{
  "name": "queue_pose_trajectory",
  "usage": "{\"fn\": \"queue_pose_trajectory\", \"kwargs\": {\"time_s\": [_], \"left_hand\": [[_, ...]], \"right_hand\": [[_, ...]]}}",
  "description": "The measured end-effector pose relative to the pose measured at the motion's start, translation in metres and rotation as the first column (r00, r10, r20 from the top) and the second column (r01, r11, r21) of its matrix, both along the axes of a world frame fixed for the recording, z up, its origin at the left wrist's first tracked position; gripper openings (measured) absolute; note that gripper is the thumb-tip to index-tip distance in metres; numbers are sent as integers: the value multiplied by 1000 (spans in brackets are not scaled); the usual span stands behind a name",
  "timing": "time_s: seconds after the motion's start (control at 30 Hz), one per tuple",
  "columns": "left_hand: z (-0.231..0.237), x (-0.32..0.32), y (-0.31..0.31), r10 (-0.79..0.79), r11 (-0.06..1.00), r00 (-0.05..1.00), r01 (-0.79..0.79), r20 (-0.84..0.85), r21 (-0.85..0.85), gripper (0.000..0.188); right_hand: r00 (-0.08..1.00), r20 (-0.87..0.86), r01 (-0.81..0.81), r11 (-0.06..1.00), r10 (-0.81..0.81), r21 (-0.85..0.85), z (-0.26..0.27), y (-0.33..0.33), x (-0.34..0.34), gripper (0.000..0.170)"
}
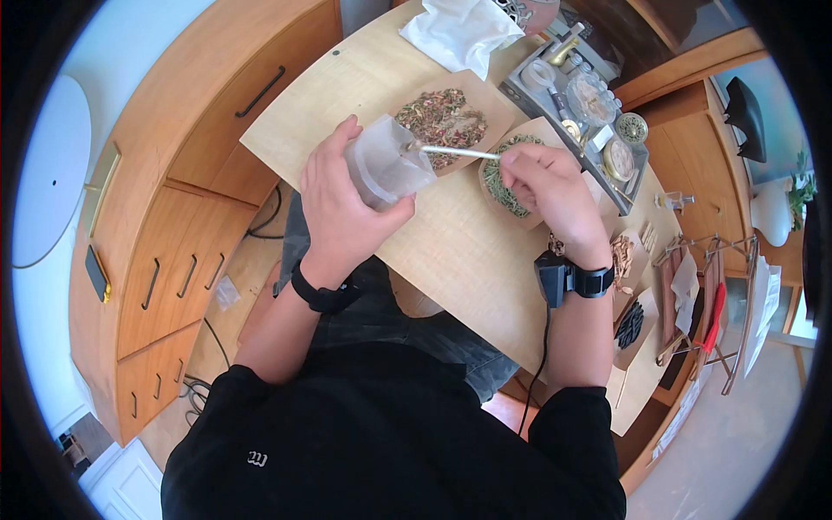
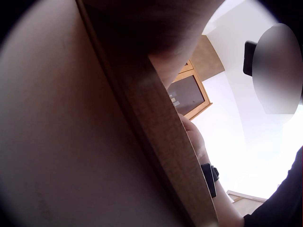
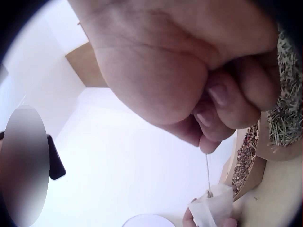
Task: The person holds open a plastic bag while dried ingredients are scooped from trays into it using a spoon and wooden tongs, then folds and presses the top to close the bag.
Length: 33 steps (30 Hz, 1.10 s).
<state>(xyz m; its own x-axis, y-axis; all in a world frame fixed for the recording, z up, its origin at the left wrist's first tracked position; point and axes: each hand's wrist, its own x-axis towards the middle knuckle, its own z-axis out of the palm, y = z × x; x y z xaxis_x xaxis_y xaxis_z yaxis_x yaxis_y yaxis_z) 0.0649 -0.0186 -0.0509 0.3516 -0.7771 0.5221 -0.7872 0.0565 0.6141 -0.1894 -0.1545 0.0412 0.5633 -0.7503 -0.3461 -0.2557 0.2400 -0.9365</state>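
My left grip (image 1: 334,204) is closed round the pale, see-through pouch (image 1: 381,165), thumb at its lower edge and fingers behind it, so I have it tilted over the counter (image 1: 451,251), well to the left of the grey tray (image 1: 620,201). My right grip (image 1: 559,199) pinches a thin stick (image 1: 459,152) between thumb and fingertips, just left of the tray, with the other fingers curled in. The stick reaches across to the mouth of the pouch, and its far end, with a small brownish bit at it, is at the opening. Between the pouch and the tray, a reddish dried mix (image 1: 451,117) lies on brown paper; closer to the tray, partly under my right grip in the head view, is a heap of green needles (image 1: 507,191) on its own paper. The white bag (image 1: 464,33) lies left of the tray's far end. In the tray I see a glass dish (image 1: 592,97) and a round container of green bits (image 1: 631,128), among other small things. On my side of the tray are brown chips (image 1: 621,260) and, farther from it, black pieces (image 1: 631,325). A little bottle (image 1: 674,201) stands to the right of the tray's near end.
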Motion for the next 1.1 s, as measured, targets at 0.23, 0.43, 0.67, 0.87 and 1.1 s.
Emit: {"fn": "queue_pose_trajectory", "kwargs": {"time_s": [0.23,0.43,0.67,0.87,1.1], "left_hand": [[0,0,1,-9,1000,1000,9,5,-3,118],[-11,0,0,14,996,999,-17,-37,-92,120],[-5,1,2,8,999,1000,-8,-7,-48,117],[-1,0,1,7,1000,999,-7,43,-17,111],[0,2,0,2,1000,997,0,71,-29,110]], "right_hand": [[982,-168,-19,842,-85,-539,-3,0,-4,31],[953,-304,-176,806,-6,-565,-10,6,6,30],[965,-229,-4,861,-131,-509,-26,-24,-19,35],[933,-291,29,849,-213,-528,-34,-27,-21,36],[975,-217,-17,973,-35,-232,-25,-17,-7,36]]}}
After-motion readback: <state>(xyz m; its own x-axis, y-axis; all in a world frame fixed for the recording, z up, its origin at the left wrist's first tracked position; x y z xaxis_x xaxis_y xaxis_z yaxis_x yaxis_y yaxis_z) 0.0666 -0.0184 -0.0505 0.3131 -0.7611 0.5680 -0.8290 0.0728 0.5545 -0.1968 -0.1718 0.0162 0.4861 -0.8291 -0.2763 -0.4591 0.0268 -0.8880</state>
